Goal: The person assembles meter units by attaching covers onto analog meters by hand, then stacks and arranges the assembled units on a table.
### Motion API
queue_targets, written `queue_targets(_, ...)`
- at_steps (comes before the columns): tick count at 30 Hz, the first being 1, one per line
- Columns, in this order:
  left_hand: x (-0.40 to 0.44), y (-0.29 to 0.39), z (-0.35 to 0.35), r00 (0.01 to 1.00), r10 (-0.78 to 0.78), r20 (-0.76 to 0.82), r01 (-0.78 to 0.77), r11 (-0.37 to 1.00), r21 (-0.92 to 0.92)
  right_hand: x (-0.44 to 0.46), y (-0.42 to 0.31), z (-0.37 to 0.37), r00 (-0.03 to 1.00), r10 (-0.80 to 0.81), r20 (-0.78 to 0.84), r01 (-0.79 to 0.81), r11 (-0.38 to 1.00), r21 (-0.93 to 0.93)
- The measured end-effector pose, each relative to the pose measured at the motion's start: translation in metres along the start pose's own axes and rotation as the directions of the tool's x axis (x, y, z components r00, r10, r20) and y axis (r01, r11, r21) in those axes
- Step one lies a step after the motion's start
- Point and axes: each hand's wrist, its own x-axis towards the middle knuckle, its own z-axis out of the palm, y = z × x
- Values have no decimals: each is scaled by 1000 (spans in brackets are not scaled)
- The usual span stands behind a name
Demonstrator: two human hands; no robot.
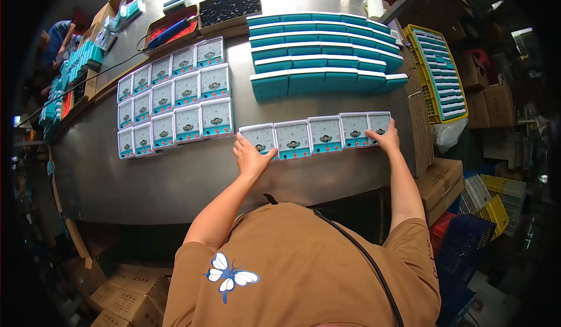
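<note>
A row of several boxy meters (325,134) with clear fronts, teal lower strips and red and black knobs lies on the metal table. My left hand (251,156) grips the row's left end, thumb on the front edge and fingers along the outer side. At the opposite end, my right hand (385,138) clasps the last meter, its thumb over the front face. The meters between my hands sit side by side, touching. To the left is a block of similar meters (187,88), face up in rows. Beyond my hands stand several rows of teal-and-white units (304,81) on edge.
At the back are a box of black parts (229,8) and a box of red parts (175,30), with a blue tool (173,33) lying across it. A yellow crate (435,70) of teal units stands right. Cardboard boxes (131,292) sit below left. Another person (56,39) is far left.
</note>
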Motion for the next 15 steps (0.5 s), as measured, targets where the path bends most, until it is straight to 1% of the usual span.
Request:
queue_targets(1,3,7,0,1000,-12,-2,12,1000,8,1,-2,-6,1000,6,11,-6,1000,-10)
queue_targets(2,5,10,1,1000,-14,-21,16,998,65,2,-4,-14,1000,11,13,-10,999,-52)
queue_targets(4,15,25,-15,996,-48,76,43,997,69,7,-11,-29,1000,8,23,-4,991,-134)
queue_targets(5,20,30,-20,989,-75,128,66,995,73,20,-8,-39,998,0,57,8,989,-147)
queue_targets(6,33,31,-20,993,-45,108,35,995,92,41,-5,-49,996,-5,94,20,987,-156)
queue_targets(7,51,40,-29,974,-50,221,36,997,69,61,-5,-60,992,-6,125,26,986,-162)
queue_targets(8,62,50,-34,977,-37,212,33,999,22,76,-9,-80,977,-22,213,39,996,-76)
queue_targets(9,71,60,-37,978,-25,205,31,999,-28,101,-8,-88,952,34,305,-21,999,-44)
queue_targets(10,85,66,-38,960,-102,262,127,988,-83,120,-5,-91,975,1,221,5,1000,-26)
queue_targets(11,95,68,-36,962,-135,238,172,975,-143,135,0,-91,990,-30,136,31,999,-12)
queue_targets(12,98,78,-43,955,-160,250,219,949,-227,154,6,-88,994,-57,91,49,994,94)
queue_targets(13,99,85,-51,945,-189,265,269,914,-305,152,-4,-96,996,-82,47,71,978,197)
queue_targets(14,108,72,-39,957,-206,203,266,901,-344,149,-12,-106,979,-55,195,-31,910,414)
queue_targets(15,110,75,-40,960,-192,203,257,891,-374,155,-11,-103,986,-70,152,7,926,378)
